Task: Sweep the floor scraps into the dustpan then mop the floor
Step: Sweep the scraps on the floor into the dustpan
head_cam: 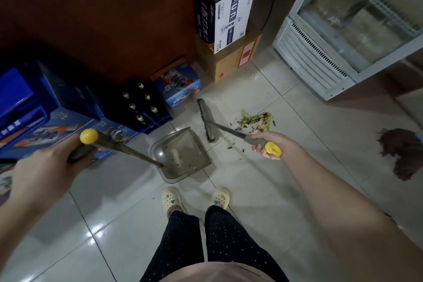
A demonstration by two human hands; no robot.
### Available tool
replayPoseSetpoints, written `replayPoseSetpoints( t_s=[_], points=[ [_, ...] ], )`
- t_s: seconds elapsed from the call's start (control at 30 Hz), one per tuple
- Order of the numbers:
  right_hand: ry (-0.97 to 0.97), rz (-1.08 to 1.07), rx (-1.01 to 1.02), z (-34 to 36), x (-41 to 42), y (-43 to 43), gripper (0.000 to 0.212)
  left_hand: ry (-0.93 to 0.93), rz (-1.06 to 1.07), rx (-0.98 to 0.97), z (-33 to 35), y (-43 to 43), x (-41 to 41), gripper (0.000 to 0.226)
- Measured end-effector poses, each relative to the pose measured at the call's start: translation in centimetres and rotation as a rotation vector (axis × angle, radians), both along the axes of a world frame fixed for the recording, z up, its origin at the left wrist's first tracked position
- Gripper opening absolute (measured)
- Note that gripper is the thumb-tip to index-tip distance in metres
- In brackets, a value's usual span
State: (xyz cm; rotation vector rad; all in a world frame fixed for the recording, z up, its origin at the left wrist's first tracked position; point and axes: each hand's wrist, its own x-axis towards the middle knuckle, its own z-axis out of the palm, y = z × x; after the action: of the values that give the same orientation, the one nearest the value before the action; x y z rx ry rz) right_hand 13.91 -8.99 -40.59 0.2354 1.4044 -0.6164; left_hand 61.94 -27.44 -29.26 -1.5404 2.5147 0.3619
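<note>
Scraps of green-yellow vegetable peel [256, 121] heaped on pale tiled floor [263, 190], just right of grey broom head [207, 119] | step: sweeping, heap not yet in grey metal dustpan [183, 155] | left hand [57, 162] clamped on dustpan handle, right hand [267, 144] clamped on broom handle | next: likely carry broom beyond heap, draw it toward pan.

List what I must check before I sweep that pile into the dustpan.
1. The left hand grips the dustpan handle: ok.
2. The right hand grips the broom handle: ok.
3. Broom head behind the scraps: not ok; it sits between the pile and the dustpan.
4. Dustpan lip flat on the tile: cannot tell.
5. Scraps gathered in one pile: not ok; small bits lie scattered beside it.
6. The mop out of the sweep path: ok; it lies off to the right.
</note>
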Motion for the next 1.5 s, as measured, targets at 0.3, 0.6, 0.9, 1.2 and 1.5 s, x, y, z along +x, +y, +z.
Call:
replayPoseSetpoints(
  t_s=[0.3, 0.6, 0.9, 1.2, 1.5],
  points=[
    [0.120, -0.099, 0.054, -0.5, -3.6, 2.6, 0.020, 0.127, -0.064, 0.013, 2.2, 3.1, -4.5, 0.044],
    [0.101, -0.081, 0.017, 2.5, -3.0, 6.2, 0.021, 0.126, -0.107, -0.009, 1.8, 3.4, -6.0, 0.028],
    [-0.037, -0.055, 0.034, 1.9, -1.1, 7.7, 0.020, 0.172, -0.142, -0.036, 2.7, 4.5, -7.1, 0.013],
    [0.082, -0.057, 0.094, 0.5, -2.7, 9.1, 0.028, 0.138, -0.168, -0.015, 2.4, 5.6, -7.3, 0.031],
    [0.237, -0.033, 0.074, 2.3, -4.8, 10.6, 0.020, 0.127, -0.218, -0.050, 2.4, 6.7, -9.1, 0.018]
  ],
)
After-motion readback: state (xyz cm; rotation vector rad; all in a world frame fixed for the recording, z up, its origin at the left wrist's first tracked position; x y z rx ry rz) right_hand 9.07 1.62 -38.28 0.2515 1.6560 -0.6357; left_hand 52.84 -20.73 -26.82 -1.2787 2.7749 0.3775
